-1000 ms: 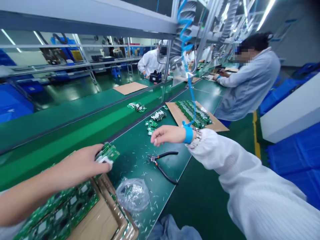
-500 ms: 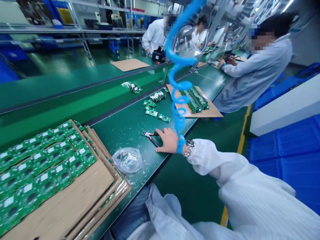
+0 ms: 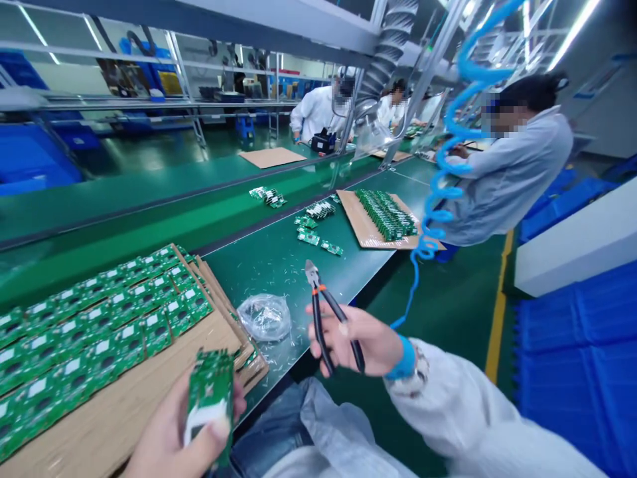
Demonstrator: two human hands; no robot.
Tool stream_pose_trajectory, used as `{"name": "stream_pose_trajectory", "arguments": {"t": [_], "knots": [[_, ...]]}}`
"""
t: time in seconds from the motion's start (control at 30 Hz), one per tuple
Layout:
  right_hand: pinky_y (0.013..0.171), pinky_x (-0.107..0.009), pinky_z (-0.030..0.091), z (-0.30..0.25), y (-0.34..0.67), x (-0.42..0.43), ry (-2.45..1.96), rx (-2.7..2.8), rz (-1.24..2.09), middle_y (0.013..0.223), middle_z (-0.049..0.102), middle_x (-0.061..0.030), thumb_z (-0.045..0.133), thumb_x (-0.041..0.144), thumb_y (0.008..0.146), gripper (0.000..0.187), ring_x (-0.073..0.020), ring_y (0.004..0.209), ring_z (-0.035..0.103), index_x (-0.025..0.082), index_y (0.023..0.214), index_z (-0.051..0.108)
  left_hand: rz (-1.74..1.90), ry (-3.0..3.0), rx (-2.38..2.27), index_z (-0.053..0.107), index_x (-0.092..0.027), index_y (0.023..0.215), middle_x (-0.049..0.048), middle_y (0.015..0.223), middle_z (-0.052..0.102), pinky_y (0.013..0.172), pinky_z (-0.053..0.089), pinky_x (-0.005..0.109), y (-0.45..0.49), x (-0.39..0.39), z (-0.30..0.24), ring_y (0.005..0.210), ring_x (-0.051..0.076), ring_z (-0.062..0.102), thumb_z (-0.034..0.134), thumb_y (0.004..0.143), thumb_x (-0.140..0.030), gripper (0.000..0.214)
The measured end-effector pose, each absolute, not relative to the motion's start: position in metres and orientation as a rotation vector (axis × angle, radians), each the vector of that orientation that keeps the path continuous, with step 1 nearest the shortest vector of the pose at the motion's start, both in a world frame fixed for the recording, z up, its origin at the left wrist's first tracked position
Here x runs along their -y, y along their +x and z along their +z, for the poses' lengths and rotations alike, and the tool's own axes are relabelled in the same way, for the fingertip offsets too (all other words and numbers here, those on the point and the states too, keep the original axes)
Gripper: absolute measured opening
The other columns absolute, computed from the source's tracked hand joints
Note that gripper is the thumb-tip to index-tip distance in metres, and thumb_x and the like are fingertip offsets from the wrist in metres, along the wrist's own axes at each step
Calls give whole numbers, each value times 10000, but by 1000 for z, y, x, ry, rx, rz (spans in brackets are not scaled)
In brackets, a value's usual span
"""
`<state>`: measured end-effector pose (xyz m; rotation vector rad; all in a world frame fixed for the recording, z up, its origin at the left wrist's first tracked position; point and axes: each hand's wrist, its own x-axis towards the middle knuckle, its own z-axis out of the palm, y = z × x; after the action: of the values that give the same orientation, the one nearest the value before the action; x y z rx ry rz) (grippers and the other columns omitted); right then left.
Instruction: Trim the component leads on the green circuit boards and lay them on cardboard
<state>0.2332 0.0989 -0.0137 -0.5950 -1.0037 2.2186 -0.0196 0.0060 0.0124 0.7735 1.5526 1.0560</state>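
Note:
My left hand [image 3: 186, 431] grips a green circuit board [image 3: 212, 382] with a white patch, the thumb pressed on its face. In my right hand [image 3: 358, 338] are side cutters [image 3: 318, 292] with black handles and orange bands, raised above the table edge with the jaws pointing away from me. The wrist wears a blue strap. Below my left hand lies a cardboard sheet [image 3: 164, 372] bearing rows of circuit boards [image 3: 107, 358]. A clear plastic bag [image 3: 263, 317] with white clippings sits between my hands on the green table [image 3: 239, 255].
Loose boards [image 3: 308, 232] lie farther along the table, before a cardboard sheet [image 3: 355, 219] with stacked boards [image 3: 385, 214]. Clippings litter the tabletop. A coiled blue cord [image 3: 442, 179] hangs at right. One co-worker [image 3: 507, 166] stands at right; others work at the back.
My right hand has picked up the side cutters from the table and drawn them up toward me. My left hand has come into view with a circuit board. The view has tilted up.

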Motion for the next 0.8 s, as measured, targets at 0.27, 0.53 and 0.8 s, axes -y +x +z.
{"name": "stream_pose_trajectory", "arguments": {"t": [0.27, 0.53, 0.8], "knots": [[916, -421, 417, -6, 220, -73, -855, 2033, 975, 1135, 501, -102, 617, 197, 655, 645, -242, 1040, 498, 222, 1264, 407, 1204, 958, -1471, 515, -199, 951, 13, 790, 650, 666, 476, 263, 16, -22, 34, 732, 190, 627, 687, 627, -406, 421], [793, -444, 430, 18, 222, -80, -884, 2356, 54, 1061, 476, -119, 600, 203, 688, 575, -264, 961, 477, 196, 1235, 425, 934, 1227, -1655, 499, -215, 992, 20, 850, 632, 682, 446, 316, 13, -17, 29, 769, 222, 591, 590, 664, -341, 364], [749, -425, 427, 18, 219, -90, -865, 2374, -65, 1003, 520, -124, 627, 299, 732, 488, -253, 894, 501, 179, 1184, 489, 821, 1224, -1692, 493, -229, 934, 5, 816, 632, 636, 449, 295, 9, -20, 23, 738, 214, 590, 604, 677, -343, 302]]}}
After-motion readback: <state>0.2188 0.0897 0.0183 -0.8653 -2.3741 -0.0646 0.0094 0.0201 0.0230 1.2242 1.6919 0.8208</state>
